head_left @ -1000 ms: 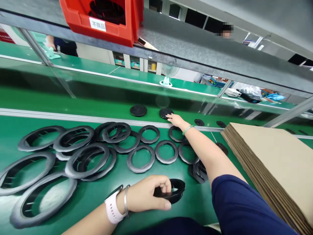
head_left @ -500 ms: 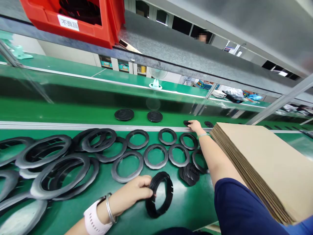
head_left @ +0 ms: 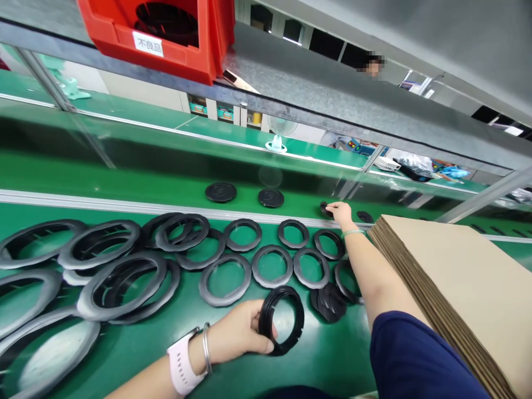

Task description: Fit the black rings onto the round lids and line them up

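Note:
My left hand (head_left: 240, 334) is closed on a black plastic ring (head_left: 282, 320), holding it by its left rim just above the green table (head_left: 324, 349). My right hand (head_left: 341, 213) reaches far out to the green conveyor belt (head_left: 124, 177) and rests on a small black disc (head_left: 325, 208) there; its fingers curl over the disc. Two more black discs (head_left: 220, 192) lie on the belt to the left. Several black rings (head_left: 272, 266) lie in rows between my hands, and a small stack of black discs (head_left: 329, 302) sits beside my right forearm.
Larger grey-black rings (head_left: 120, 282) lie overlapped at the left. A stack of flat cardboard sheets (head_left: 457, 288) fills the right side. A red bin (head_left: 166, 33) stands on the grey shelf overhead. A person's blurred head shows far behind the shelf.
My right hand moved right along the belt from one disc to another farther right. My left hand turned its ring from flat to nearly face-on and keeps hold of it.

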### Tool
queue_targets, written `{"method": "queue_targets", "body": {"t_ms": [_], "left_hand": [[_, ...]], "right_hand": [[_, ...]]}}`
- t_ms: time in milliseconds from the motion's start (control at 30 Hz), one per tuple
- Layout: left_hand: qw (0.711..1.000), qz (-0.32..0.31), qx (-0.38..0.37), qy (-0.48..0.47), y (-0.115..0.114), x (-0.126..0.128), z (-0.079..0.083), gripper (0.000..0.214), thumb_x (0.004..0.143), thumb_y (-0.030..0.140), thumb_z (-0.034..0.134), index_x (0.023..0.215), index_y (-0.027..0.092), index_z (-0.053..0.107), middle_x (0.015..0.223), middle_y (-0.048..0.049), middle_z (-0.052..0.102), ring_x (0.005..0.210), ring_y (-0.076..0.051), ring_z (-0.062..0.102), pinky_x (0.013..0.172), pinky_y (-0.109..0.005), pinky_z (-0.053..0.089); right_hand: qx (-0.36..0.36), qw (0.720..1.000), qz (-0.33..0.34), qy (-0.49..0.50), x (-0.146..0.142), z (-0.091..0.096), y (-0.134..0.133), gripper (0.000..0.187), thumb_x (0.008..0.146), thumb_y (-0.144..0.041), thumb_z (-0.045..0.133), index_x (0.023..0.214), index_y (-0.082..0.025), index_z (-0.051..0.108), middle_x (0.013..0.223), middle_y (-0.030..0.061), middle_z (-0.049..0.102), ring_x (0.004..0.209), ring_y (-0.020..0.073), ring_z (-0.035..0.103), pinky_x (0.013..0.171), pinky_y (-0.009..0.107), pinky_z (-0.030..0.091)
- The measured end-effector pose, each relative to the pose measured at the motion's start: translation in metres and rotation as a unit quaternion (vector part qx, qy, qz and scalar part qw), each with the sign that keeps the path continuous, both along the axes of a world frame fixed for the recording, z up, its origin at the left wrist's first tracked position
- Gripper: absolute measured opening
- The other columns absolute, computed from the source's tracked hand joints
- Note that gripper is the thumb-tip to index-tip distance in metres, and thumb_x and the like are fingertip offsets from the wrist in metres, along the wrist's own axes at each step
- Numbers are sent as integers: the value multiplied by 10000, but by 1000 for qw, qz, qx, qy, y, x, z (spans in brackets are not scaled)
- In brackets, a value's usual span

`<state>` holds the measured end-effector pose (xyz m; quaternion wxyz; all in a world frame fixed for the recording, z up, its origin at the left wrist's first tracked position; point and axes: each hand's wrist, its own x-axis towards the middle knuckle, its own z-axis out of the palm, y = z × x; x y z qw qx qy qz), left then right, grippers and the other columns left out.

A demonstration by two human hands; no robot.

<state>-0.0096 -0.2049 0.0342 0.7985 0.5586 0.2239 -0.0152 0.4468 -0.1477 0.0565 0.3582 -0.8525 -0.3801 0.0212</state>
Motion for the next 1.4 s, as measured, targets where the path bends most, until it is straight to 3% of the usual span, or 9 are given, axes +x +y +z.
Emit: {"method": "queue_targets", "body": {"t_ms": [167, 233, 333, 433, 567, 700, 933, 1200, 1400], "left_hand": [[999, -15, 39, 30, -1, -2, 3, 288, 564, 168, 783, 818, 140, 649, 817, -11, 724, 791, -187, 675, 772, -309, 533], [995, 25, 90, 41, -2, -2, 1, 290, 587, 185, 777, 836, 150, 632, 862, -31, 742, 832, -217, 699, 803, -343, 550], [982, 102, 155, 39, -6, 1, -2, 348, 628, 215, 778, 916, 173, 586, 889, -43, 750, 853, -244, 718, 840, -399, 567], [973, 139, 180, 39, -12, 4, -4, 488, 630, 217, 796, 1059, 177, 566, 931, -49, 746, 875, -258, 724, 831, -411, 582], [959, 174, 217, 58, -19, 7, -11, 621, 645, 238, 812, 1200, 186, 538, 1054, -75, 732, 928, -278, 725, 819, -410, 597], [958, 209, 187, 55, -21, 6, -18, 685, 647, 272, 835, 1242, 191, 505, 1070, -77, 725, 950, -275, 722, 835, -410, 602], [965, 206, 151, 57, -17, 7, -16, 616, 640, 272, 841, 1158, 187, 519, 1058, -67, 721, 985, -285, 714, 881, -448, 594], [961, 219, 159, 63, -16, 8, -12, 604, 606, 253, 851, 1083, 214, 482, 1005, -16, 677, 943, -260, 704, 811, -407, 605], [960, 216, 167, 55, -14, 8, -14, 629, 600, 255, 850, 1098, 210, 467, 1016, -30, 671, 925, -263, 703, 801, -413, 595]], "right_hand": [[111, 988, 91, 57, -93, 20, -39, 205, 771, -276, 751, 930, -149, 773, 902, 65, 754, 847, 198, 681, 824, 307, 524], [164, 967, 176, 81, -147, 26, -75, 169, 780, -317, 764, 879, -181, 779, 829, 41, 736, 778, 194, 668, 751, 320, 533], [164, 945, 275, 72, -219, 30, -128, 70, 827, -288, 755, 832, -224, 783, 754, 22, 690, 717, 175, 633, 667, 307, 520], [182, 929, 321, 21, -260, 20, -159, 79, 891, -248, 698, 879, -228, 773, 740, 27, 662, 686, 166, 607, 632, 308, 515], [198, 905, 357, -124, -268, -6, -164, 126, 944, -209, 622, 950, -180, 744, 761, 49, 655, 715, 170, 595, 684, 321, 511], [168, 889, 385, -182, -264, -21, -158, 137, 961, -207, 591, 968, -170, 722, 765, 50, 646, 714, 165, 579, 688, 313, 506], [155, 888, 387, -195, -258, -26, -154, 141, 975, -198, 561, 969, -173, 700, 767, 42, 635, 713, 158, 567, 676, 305, 496], [127, 883, 404, -202, -264, -28, -154, 151, 985, -195, 543, 946, -169, 687, 777, 46, 618, 706, 153, 568, 636, 287, 484], [115, 862, 430, -243, -263, -28, -156, 178, 981, -151, 506, 1020, -186, 676, 767, 41, 599, 707, 167, 546, 614, 299, 459]]}}
